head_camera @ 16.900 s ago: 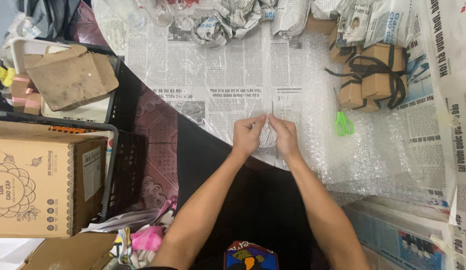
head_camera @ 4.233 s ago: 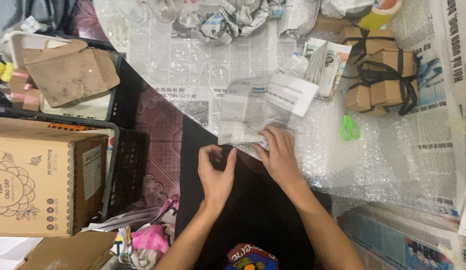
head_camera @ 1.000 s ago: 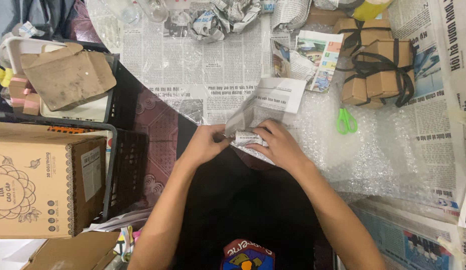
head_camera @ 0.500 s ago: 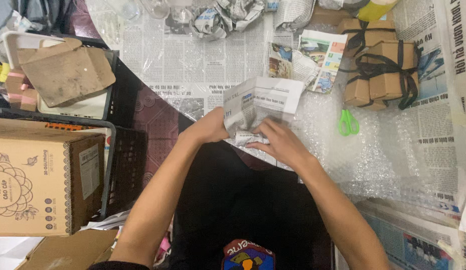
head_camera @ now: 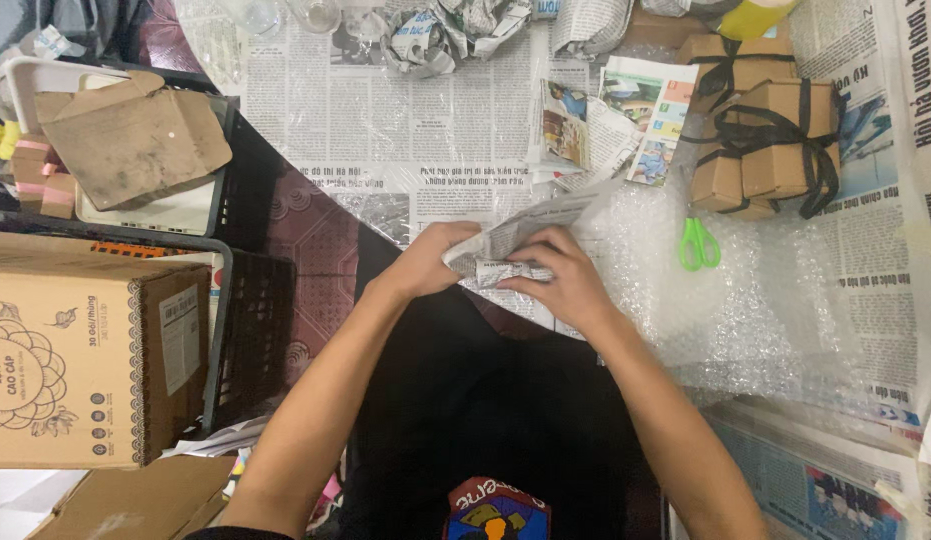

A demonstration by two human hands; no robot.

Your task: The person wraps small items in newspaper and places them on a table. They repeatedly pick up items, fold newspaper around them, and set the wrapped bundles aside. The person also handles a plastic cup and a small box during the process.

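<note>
Both my hands grip a small bundle wrapped in newspaper at the near edge of the paper-covered table. My left hand pinches its left end. My right hand covers the right side, fingers curled over the folded sheet. What is inside the wrapping is hidden. A loose flap of the sheet sticks up toward the far right of the bundle.
Bubble wrap lies to the right, with green scissors on it. Brown boxes tied with black ribbon stand at the back right. Crumpled newspaper balls lie at the far edge. Cardboard boxes and a black crate stand at the left.
The sheet that lay flat has been folded and rolled into a tight bundle. Over the last second my hands have closed in and the raised flap has come down.
</note>
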